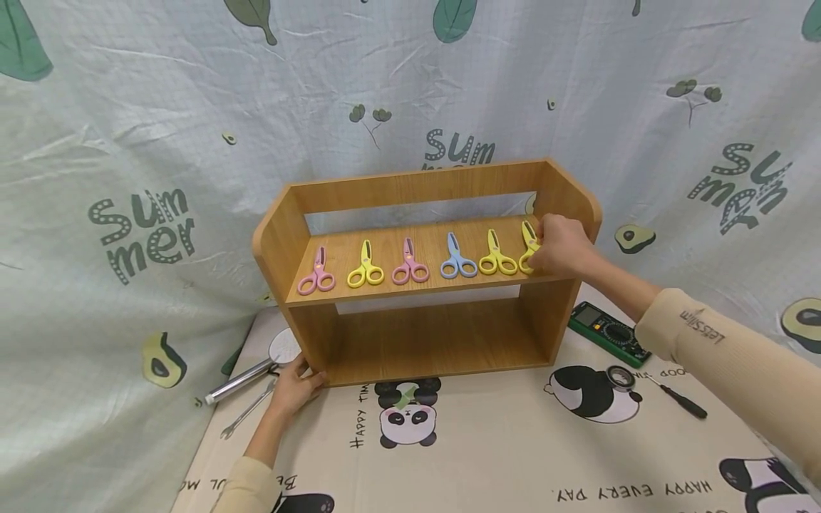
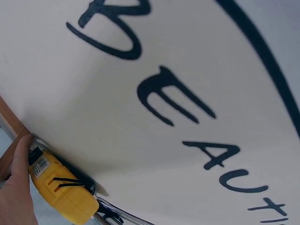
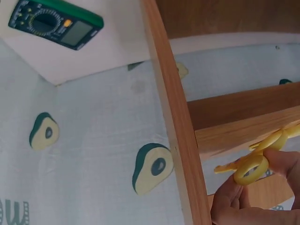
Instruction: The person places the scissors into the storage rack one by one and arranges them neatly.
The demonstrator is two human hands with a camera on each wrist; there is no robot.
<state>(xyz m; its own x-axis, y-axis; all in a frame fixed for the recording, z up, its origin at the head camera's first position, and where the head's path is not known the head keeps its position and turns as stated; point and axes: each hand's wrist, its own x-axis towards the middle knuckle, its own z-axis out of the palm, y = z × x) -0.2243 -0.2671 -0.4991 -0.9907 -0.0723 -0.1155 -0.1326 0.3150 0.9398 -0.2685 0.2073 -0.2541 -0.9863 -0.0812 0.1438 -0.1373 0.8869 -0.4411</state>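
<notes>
On the shelf (image 1: 423,281) in the head view, the right hand (image 1: 561,246) gripped the yellow scissors (image 1: 529,246) at the right end of a row of six, while the left hand (image 1: 295,388) rested with relaxed fingers against the shelf's lower left corner, beside a wrench (image 1: 246,413). From the left wrist, that hand (image 2: 16,192) lay by a yellow tool (image 2: 61,190) on the mat (image 2: 187,70). From the right wrist, fingers (image 3: 229,197) pinched the scissors' handle ring (image 3: 248,169) at the shelf edge (image 3: 174,131), with a multimeter (image 3: 54,21) well apart.

Fingers (image 3: 274,161) pinch yellow scissors (image 3: 253,168) beside the wooden shelf (image 3: 173,117).
</notes>
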